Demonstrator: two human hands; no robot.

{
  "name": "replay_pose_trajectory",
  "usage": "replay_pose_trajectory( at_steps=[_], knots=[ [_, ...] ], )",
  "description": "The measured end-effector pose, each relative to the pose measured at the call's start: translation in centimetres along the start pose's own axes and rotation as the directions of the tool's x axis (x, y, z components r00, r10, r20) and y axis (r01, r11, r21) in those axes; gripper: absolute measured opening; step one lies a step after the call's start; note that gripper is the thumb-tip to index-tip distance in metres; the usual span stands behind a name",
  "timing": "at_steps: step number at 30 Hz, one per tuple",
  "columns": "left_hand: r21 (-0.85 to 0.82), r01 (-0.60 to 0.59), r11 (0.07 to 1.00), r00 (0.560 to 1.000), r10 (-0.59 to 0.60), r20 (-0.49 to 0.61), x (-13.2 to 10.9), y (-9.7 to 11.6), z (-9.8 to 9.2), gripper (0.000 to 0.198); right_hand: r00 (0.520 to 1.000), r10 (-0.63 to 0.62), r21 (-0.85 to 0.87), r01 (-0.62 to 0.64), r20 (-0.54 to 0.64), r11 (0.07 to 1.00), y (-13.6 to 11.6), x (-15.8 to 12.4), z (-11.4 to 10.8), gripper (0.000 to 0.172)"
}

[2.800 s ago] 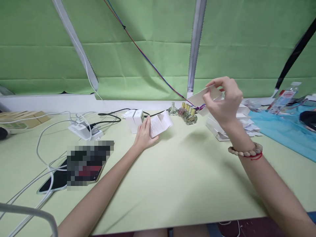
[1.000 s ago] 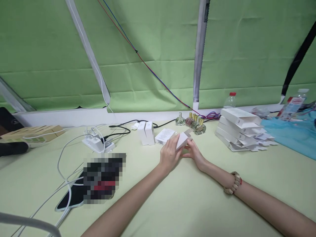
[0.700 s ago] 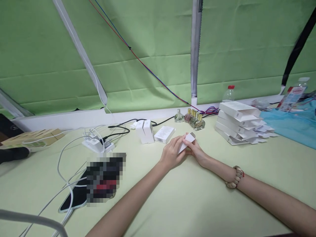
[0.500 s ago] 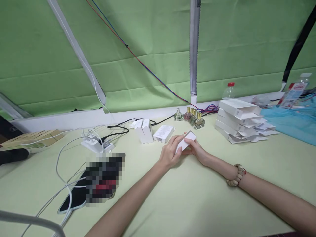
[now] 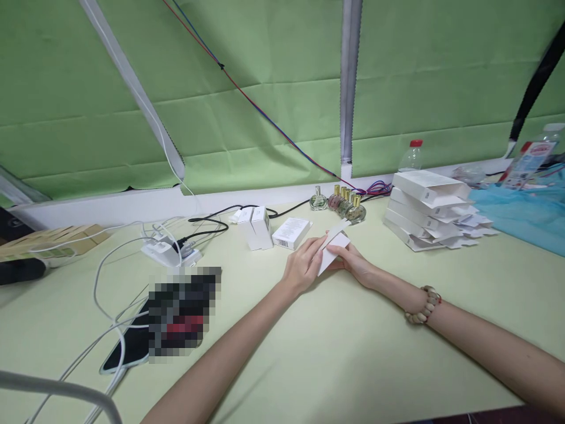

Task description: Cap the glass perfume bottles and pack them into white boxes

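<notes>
Both hands meet over the middle of the pale green table (image 5: 335,353). My left hand (image 5: 302,266) and my right hand (image 5: 353,263) each grip a small white carton (image 5: 332,245) with one end flap open, held tilted just above the tabletop. A closed white box with a barcode (image 5: 291,232) lies just behind my left hand. Two more white boxes (image 5: 256,227) stand upright to its left. Several small perfume bottles with gold caps (image 5: 344,207) are lined up behind the carton.
A stack of flat white cartons (image 5: 430,207) sits at the right, with a blue cloth (image 5: 525,215) beyond it. A power strip with tangled cables (image 5: 165,252) and a dark phone (image 5: 128,350) lie at the left. Plastic water bottles (image 5: 410,159) stand by the green backdrop.
My right hand took a flat carton from the stack and brought it down to the centre, where my left hand joined it. The carton has since been formed and its end flap opened.
</notes>
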State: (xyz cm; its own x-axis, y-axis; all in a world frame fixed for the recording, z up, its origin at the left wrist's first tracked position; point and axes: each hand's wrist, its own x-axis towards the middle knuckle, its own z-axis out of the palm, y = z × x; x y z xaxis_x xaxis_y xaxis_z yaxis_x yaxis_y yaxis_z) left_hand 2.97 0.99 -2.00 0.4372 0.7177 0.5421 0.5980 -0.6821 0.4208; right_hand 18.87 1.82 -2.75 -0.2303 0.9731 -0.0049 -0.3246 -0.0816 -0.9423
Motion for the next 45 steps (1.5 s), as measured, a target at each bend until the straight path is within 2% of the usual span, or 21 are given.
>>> replay_pose_trajectory(
  at_steps=[8, 13, 17, 21, 27, 45],
  knots=[
    [-0.076, -0.002, 0.997, 1.0, 0.002, 0.008, -0.07, -0.49, -0.07, 0.047, 1.0, 0.027, 0.049, -0.027, -0.002, 0.998, -0.32, 0.02, -0.11, 0.047],
    [0.002, -0.076, 0.997, 0.995, 0.076, 0.065, 0.06, -0.4, 0.08, 0.054, 0.999, 0.046, 0.098, -0.047, 0.006, 0.994, -0.49, 0.29, -0.59, 0.042],
    [0.077, -0.039, 0.996, 0.996, 0.033, 0.077, 0.26, -0.18, 0.36, 0.06, 0.998, 0.067, 0.108, -0.066, -0.002, 0.992, -0.6, 0.29, -0.6, 0.042],
    [0.073, -0.044, 0.996, 0.993, 0.036, 0.113, 0.41, -0.45, 0.51, 0.064, 0.998, 0.065, 0.089, -0.064, -0.001, 0.994, -0.59, 0.23, -0.53, 0.039],
    [-0.027, -0.067, 0.997, 0.99, 0.07, 0.126, 0.31, -0.62, 0.32, 0.053, 0.995, 0.067, 0.085, -0.073, 0.072, 0.994, -0.55, 0.25, -0.71, 0.029],
    [-0.072, -0.036, 0.997, 0.992, 0.044, 0.114, 0.22, -0.34, 0.12, 0.056, 0.992, 0.107, 0.1, -0.114, 0.071, 0.988, -0.73, 0.41, -0.89, 0.039]
  ],
)
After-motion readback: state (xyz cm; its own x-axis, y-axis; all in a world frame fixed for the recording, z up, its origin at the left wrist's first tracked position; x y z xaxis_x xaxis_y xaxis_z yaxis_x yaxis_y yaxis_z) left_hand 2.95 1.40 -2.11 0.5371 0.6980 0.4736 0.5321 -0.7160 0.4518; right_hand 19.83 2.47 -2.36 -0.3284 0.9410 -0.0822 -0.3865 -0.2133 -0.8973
